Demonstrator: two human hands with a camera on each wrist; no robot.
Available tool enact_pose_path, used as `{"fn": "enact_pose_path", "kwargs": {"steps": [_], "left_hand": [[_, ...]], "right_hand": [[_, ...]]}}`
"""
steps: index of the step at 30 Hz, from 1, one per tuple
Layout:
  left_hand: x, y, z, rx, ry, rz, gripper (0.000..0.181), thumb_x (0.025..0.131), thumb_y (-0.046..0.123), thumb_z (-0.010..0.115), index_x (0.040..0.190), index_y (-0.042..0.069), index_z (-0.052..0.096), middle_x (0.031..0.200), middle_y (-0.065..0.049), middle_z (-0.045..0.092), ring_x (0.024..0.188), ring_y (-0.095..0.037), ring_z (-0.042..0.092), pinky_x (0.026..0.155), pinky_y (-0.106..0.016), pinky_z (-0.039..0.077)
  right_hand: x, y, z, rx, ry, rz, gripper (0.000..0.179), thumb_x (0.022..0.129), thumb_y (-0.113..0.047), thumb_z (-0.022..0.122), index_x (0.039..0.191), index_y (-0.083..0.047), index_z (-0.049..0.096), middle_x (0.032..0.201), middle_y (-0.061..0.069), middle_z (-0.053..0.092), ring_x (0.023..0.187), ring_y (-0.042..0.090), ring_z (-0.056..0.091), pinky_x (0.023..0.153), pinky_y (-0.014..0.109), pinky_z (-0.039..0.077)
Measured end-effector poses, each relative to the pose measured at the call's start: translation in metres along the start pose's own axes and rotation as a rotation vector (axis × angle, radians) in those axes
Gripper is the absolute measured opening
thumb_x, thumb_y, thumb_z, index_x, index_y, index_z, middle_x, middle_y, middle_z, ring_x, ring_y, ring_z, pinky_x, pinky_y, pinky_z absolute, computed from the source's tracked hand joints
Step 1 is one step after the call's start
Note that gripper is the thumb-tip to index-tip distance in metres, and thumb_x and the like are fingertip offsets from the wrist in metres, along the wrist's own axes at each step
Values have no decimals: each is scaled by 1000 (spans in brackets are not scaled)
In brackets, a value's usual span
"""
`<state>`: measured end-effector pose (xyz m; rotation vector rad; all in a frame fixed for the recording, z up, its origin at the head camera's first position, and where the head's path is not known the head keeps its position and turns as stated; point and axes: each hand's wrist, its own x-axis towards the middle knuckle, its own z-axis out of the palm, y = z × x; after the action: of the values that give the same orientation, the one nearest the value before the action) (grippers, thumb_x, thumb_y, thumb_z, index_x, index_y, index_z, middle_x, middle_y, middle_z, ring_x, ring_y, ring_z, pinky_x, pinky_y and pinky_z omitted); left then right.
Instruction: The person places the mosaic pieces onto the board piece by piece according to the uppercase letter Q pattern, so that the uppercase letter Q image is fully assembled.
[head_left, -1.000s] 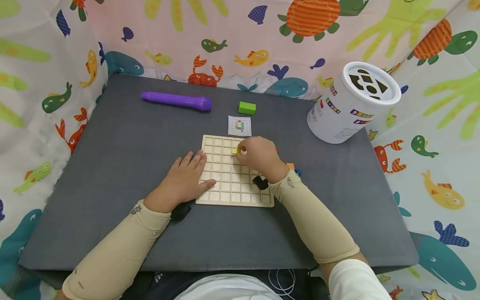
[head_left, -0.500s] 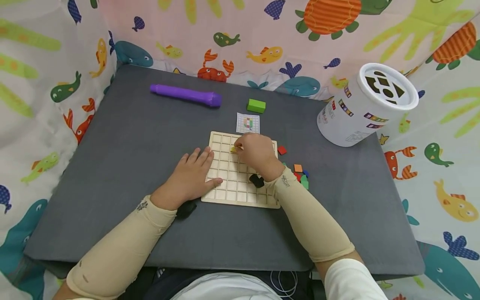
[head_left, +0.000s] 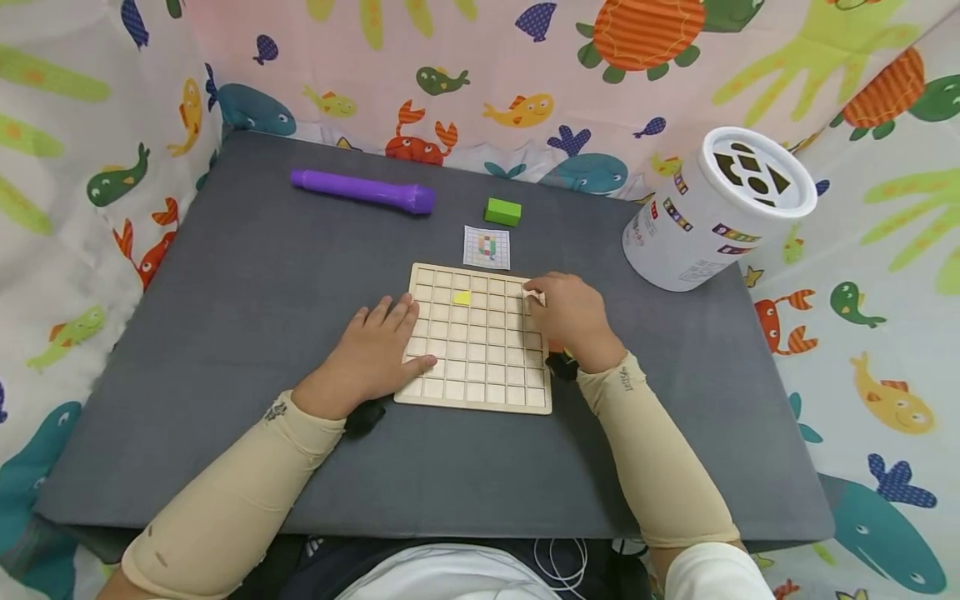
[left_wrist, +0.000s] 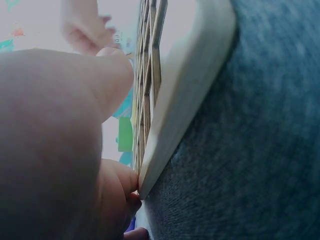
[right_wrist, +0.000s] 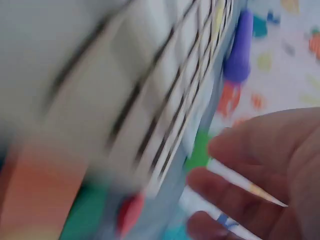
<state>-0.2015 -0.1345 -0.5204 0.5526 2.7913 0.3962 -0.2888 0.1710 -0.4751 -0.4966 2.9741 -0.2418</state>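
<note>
A pale wooden grid board [head_left: 480, 350] lies on the grey table, with one yellow tile [head_left: 462, 297] in a cell near its top left. My left hand [head_left: 367, 358] rests spread along the board's left edge, thumb over the grid; the left wrist view has its fingertips at the board's rim. Over the board's upper right edge is my right hand [head_left: 573, 317], its fingers loosely bent with nothing between them in the right wrist view. Below it there, an orange tile [right_wrist: 45, 185], a green tile [right_wrist: 85, 212] and a red tile [right_wrist: 131, 212] lie beside the board.
A pattern card [head_left: 487, 247] lies just behind the board, with a green block [head_left: 502, 212] beyond it. A purple tube [head_left: 363, 191] lies at the back left. The tall white tub [head_left: 705, 217] with a shape-hole lid stands at the back right.
My right hand has let go of the yellow tile, which stays in its cell, and moved right to the board's edge. My left hand keeps its place on the board.
</note>
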Motion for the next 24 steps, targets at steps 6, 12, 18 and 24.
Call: {"fn": "enact_pose_path", "kwargs": {"steps": [6,12,18,24], "left_hand": [[5,2,2,15,-27,-12,95,108,66,46,171,2,13,177,-17,8,161,-44,9,125,-65,13],[6,4,5,8,-21,-8,94,109,64,46,170,0,13,177,-19,8,161,-45,9,125,-66,12],[6,6,8,2,-3,-5,94,108,62,49,169,-2,16,176,-21,11,160,-46,11,124,-67,14],[7,7,7,7,7,6,94,108,61,49,169,-3,18,176,-21,13,160,-47,13,124,-67,15]], "right_hand": [[-21,51,4,5,-107,132,47,109,-35,64,153,-18,63,144,18,60,117,40,62,80,55,58],[-30,59,11,-8,14,148,27,103,-34,74,124,-18,82,113,7,74,90,27,67,67,47,57],[-31,52,12,16,66,198,19,101,-35,75,103,-18,84,91,1,75,75,21,65,60,44,54],[-27,47,12,26,64,266,16,101,-31,73,102,-16,79,83,2,71,73,23,63,62,45,52]]}}
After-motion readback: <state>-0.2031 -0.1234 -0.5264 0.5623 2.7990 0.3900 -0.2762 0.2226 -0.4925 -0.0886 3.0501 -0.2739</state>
